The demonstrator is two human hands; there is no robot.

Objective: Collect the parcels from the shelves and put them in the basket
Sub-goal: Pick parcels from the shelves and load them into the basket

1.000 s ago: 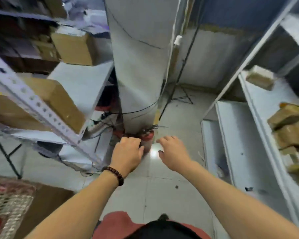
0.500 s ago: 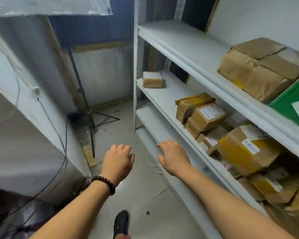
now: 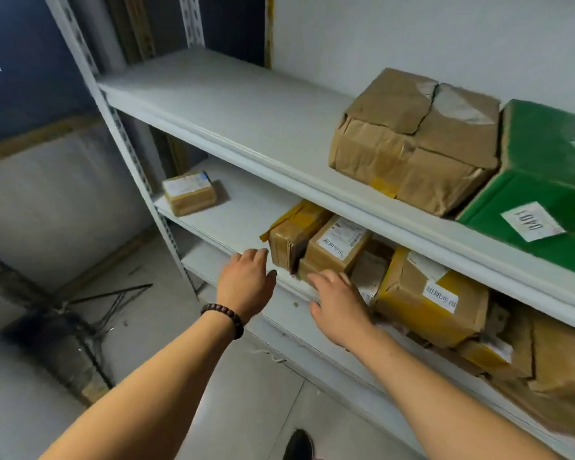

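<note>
Parcels in reach, none picked yet
We had turned to the shelf — left hand and right hand reached, loose-fingered, empty.

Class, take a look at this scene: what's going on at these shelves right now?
A person reaches both bare hands toward the white metal middle shelf. The left hand, fingers relaxed, is beside a brown cardboard parcel with yellow tape. The right hand, also relaxed, is in front of the small brown labelled box next to it. Neither hand holds a parcel yet.
</note>
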